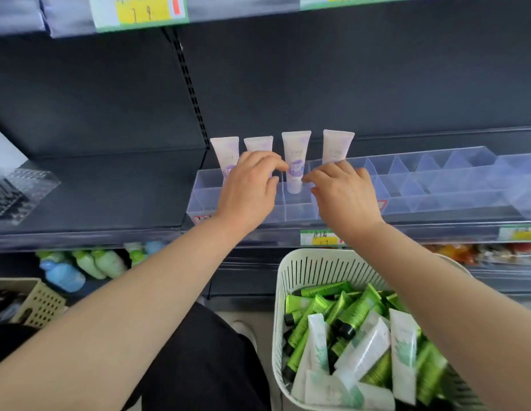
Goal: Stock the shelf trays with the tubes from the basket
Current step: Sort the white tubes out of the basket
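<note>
Left hand [249, 191]: fingers curled, sitting in front of the second tube [258, 143], index tip reaching to the left edge of the third tube [295, 155]. Right hand [345, 197]: fingers loosely curled, a fingertip at that tube's right edge. Can't tell whether either hand actually clamps anything, since the palm sides are hidden. Reads as a two-sided nudge, not a carry.

Probable reason: the third tube stands cap-down in a back-row cell of the clear tray [421, 185], and touching it from both sides squares it upright with the label facing out.

The first tube [225, 152] and fourth tube [337, 145] are also cap-down in back-row cells, one per cell. The lower part of the fourth tube is hidden behind the right hand's fingers. Cap-down makes sense: the flat cap is the stable base, and the cell walls stop it tipping.

The front cells and everything to the right in the tray look empty, so the task is at an early stage.

Remaining stock is in the white basket [291, 262], low right under the right forearm: green tubes [356, 310] and white tubes [403, 345] in a loose pile. I can't see any lilac ones there.

The basket sits just below the shelf edge [110, 232], which keeps the reach short. Risk: the neighbouring tubes stand close, so a knuckle could knock one over.
</note>
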### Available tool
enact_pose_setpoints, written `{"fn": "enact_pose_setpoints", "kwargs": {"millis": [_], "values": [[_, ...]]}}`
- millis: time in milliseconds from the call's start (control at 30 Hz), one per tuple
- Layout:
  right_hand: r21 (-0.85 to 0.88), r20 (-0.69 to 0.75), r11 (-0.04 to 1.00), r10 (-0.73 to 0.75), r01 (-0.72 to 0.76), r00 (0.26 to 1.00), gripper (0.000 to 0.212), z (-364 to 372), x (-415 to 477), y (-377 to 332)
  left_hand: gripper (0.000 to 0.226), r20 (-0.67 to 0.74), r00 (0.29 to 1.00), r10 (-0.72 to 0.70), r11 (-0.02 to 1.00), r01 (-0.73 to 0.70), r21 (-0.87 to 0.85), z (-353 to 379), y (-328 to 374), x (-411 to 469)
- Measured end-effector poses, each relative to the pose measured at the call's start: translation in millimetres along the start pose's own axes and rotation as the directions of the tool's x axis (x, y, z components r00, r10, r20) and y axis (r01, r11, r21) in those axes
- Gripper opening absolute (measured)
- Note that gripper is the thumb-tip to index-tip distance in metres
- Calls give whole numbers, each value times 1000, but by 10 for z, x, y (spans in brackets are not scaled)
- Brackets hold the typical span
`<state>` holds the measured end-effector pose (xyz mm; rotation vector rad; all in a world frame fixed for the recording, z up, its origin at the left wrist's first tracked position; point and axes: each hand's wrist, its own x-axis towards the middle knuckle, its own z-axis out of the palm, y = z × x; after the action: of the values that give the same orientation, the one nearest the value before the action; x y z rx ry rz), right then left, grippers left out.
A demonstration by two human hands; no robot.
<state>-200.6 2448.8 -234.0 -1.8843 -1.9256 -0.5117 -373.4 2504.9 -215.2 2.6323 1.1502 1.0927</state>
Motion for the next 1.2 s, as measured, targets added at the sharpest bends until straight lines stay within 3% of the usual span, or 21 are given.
{"fn": "enact_pose_setpoints", "kwargs": {"millis": [200,300,533,800,1000,1200], "values": [[1,85,999,45,-45,995,30,127,-940,353,25,226,972,59,995,-39,-89,424,335,-538],[-5,236,997,73,-74,969,35,200,-1325,484,26,347,936,56,994,-19,-110,644,528,-774],[-16,598,993,103,-117,795,50,372,-2050,730,31,716,694,-78,993,116,-4,1183,786,-1254],[17,755,996,43,-85,654,71,474,-2397,775,37,766,616,-184,981,168,101,1417,834,-1482],[18,751,993,66,-120,657,18,397,-2334,781,35,753,632,-182,982,163,100,1464,830,-1448],[-22,794,984,125,-177,595,24,363,-2401,790,34,749,634,-191,978,188,90,1546,885,-1474]]}}
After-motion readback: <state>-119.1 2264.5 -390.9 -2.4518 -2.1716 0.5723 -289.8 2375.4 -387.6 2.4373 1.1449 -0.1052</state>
